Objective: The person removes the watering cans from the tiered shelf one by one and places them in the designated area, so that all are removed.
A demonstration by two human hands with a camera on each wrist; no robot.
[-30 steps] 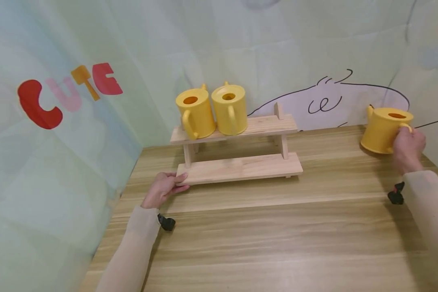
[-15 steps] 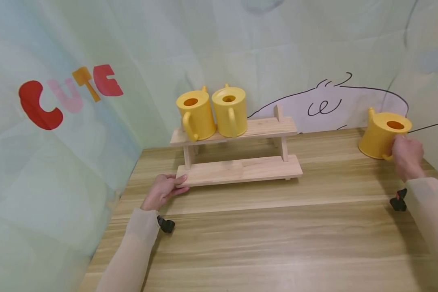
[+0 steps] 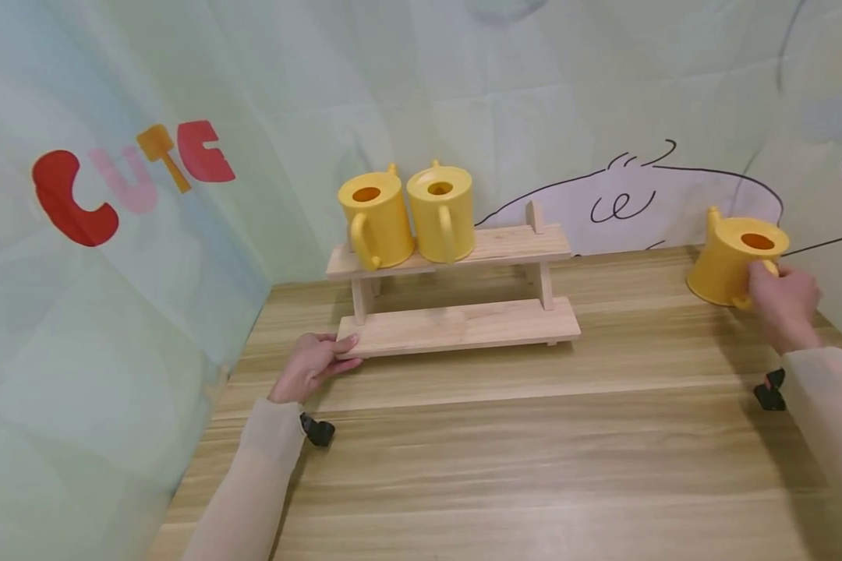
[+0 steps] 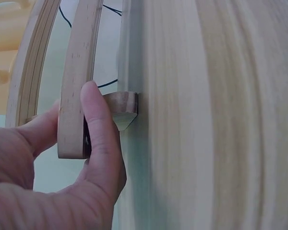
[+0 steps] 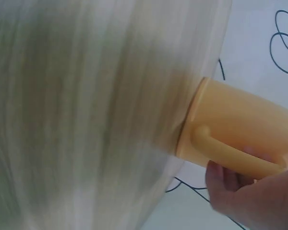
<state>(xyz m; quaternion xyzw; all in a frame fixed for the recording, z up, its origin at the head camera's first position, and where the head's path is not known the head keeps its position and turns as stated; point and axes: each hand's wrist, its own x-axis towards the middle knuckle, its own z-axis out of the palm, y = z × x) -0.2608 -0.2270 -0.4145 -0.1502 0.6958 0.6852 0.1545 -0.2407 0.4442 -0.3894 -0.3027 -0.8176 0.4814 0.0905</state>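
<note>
A small two-tier wooden shelf [image 3: 456,327] stands on the table. Its left lower end is pinched by my left hand [image 3: 312,365], thumb above and fingers below, as the left wrist view also shows the board [image 4: 73,86] between them. Two yellow watering cans, a left one [image 3: 386,226] and a right one [image 3: 428,222], sit side by side on the upper tier, handles toward me. At the far right, a third yellow watering can [image 3: 726,261] stands upright on the table. My right hand [image 3: 786,304] grips its handle [image 5: 235,160], with fingers curled behind it in the right wrist view.
The wood-grain table [image 3: 505,452] ends at a pale printed cloth backdrop [image 3: 365,93] behind and at both sides. To the right of the two cans, the upper tier shows bare board [image 3: 512,240]. The lower tier bears nothing.
The third watering can has shifted slightly toward me and left, and turned a little, with my right hand at its handle. My left hand and the shelf stay put.
</note>
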